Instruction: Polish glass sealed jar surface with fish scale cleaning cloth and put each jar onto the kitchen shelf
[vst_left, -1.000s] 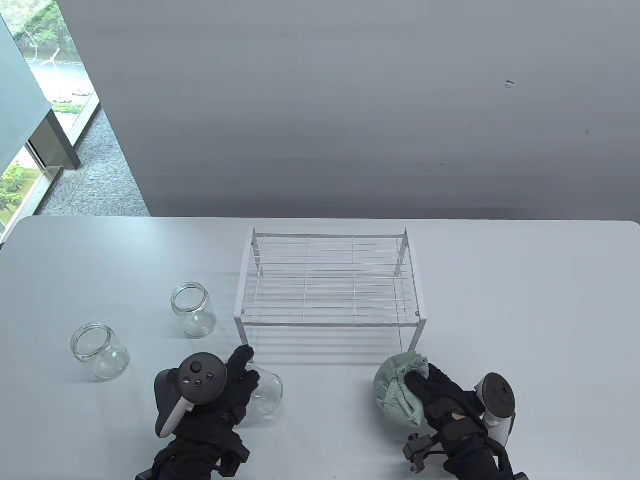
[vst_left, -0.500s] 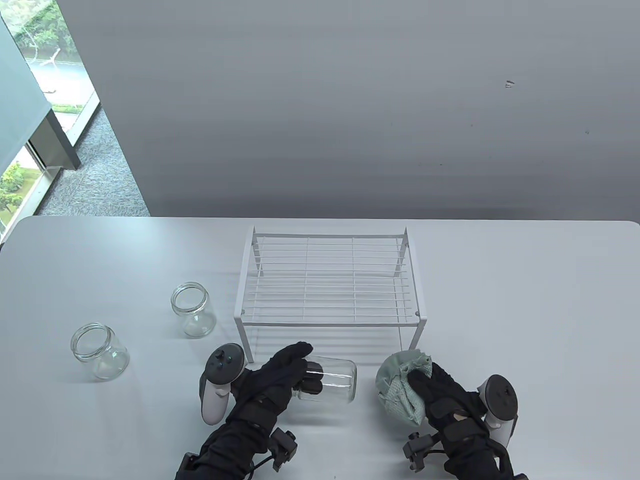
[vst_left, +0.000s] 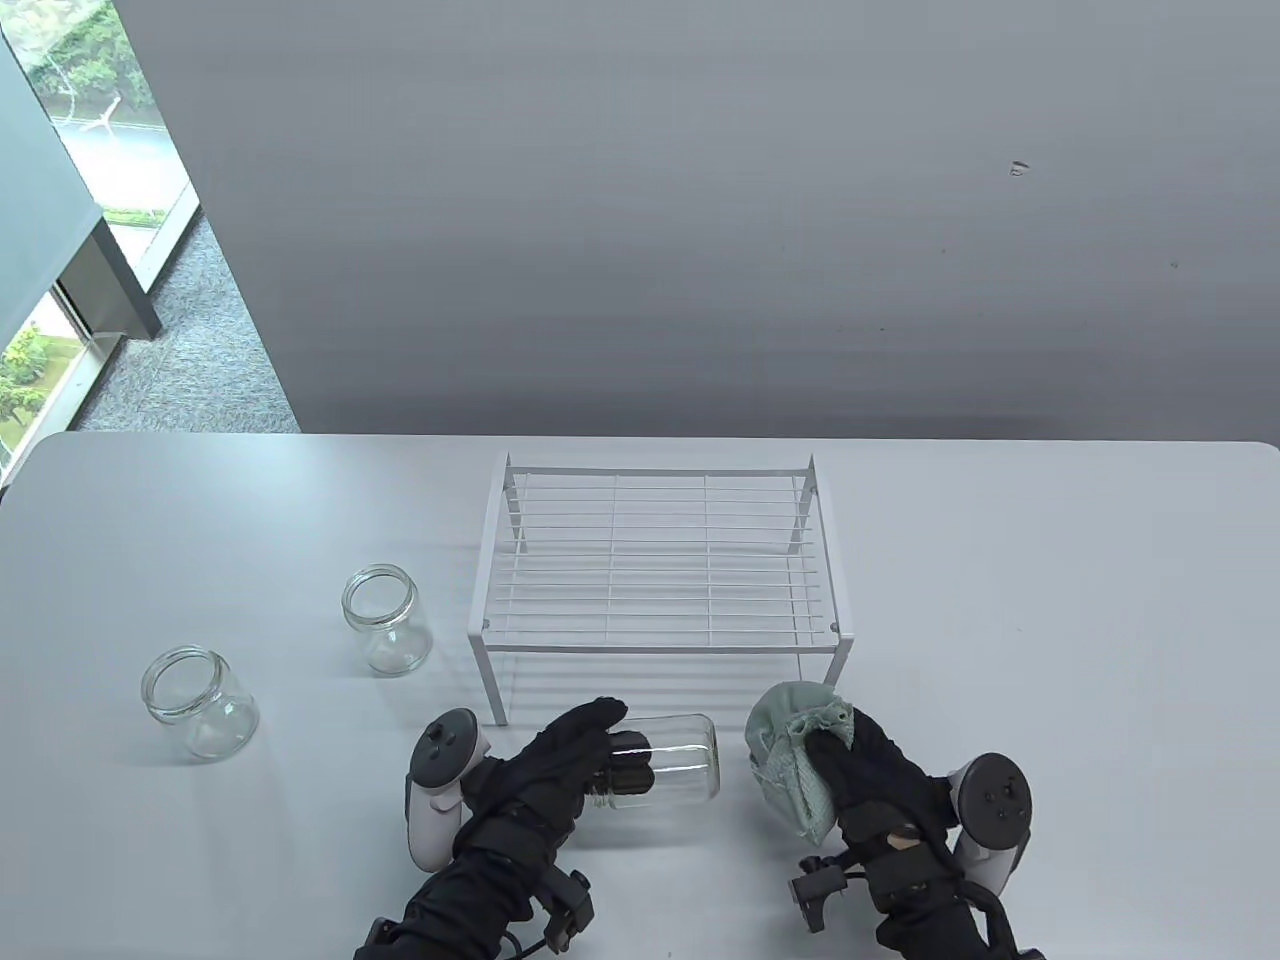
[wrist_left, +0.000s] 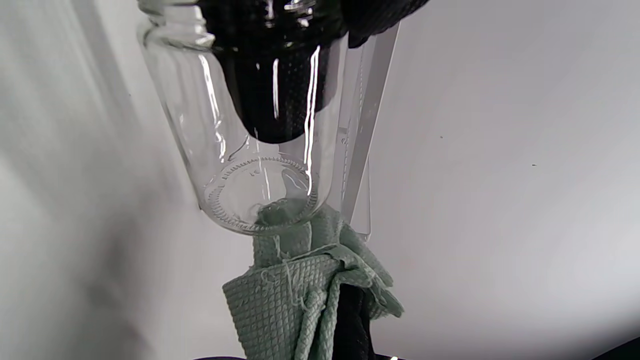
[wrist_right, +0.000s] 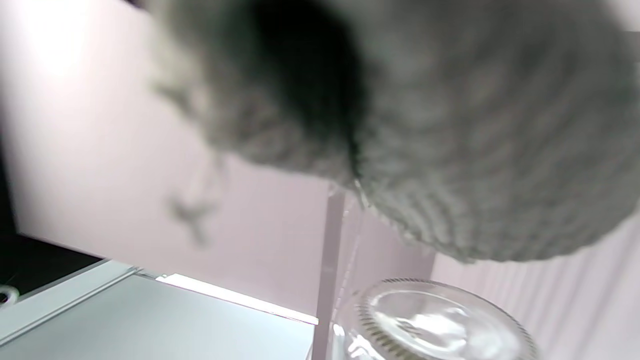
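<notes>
A: The wire kitchen shelf (vst_left: 660, 560) is bare; two glass jars (vst_left: 385, 620) stand left of it, unpolished as far as I can judge.

B: In front of it, the left hand (vst_left: 560, 770) holds a third jar (vst_left: 670, 770) sideways, fingers inside its mouth; the right hand (vst_left: 870, 790) clutches the green fish scale cloth (vst_left: 790, 770), just beside its base.

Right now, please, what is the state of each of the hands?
Left hand: holds the jar on its side, fingers inside its mouth.
Right hand: holds the cloth, beside the jar's base.

clear jar (vst_left: 670, 768) sideways, cloth (vst_left: 795, 765) bunched
</notes>
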